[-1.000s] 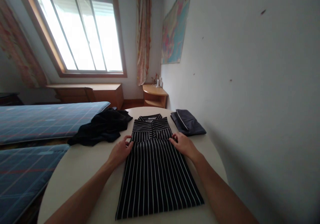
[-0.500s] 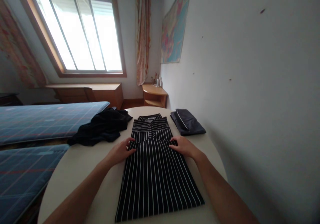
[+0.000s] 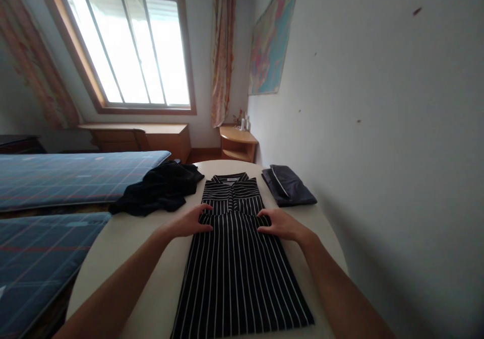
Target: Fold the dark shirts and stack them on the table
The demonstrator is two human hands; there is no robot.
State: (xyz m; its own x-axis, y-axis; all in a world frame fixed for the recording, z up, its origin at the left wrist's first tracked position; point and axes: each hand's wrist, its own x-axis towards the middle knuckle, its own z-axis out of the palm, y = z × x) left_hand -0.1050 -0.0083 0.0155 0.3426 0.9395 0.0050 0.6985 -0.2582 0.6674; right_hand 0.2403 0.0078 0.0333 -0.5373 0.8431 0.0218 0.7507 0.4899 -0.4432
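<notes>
A black shirt with white stripes point(image 3: 242, 273) lies flat on the round pale table point(image 3: 102, 278), its collar at the far end and its sides folded in. My left hand point(image 3: 194, 221) rests at the shirt's left edge, thumb and fingers apart on the cloth. At the right edge my right hand point(image 3: 278, 223) touches the shirt in the same way, fingers spread from the thumb. Between the hands a crosswise fold edge runs below the collar part. Neither hand has cloth closed in its fingers.
Crumpled black cloth point(image 3: 161, 188) lies at the table's far left edge. Dark folded cloth point(image 3: 289, 185) sits at the far right, near the wall point(image 3: 397, 178). Blue plaid mattresses point(image 3: 75, 180) stand left of the table. Behind are a desk point(image 3: 162, 128) and a corner shelf point(image 3: 238, 135).
My left hand has shifted slightly further onto the shirt, and the gap between its thumb and fingers is a little wider. The view has turned slightly left.
</notes>
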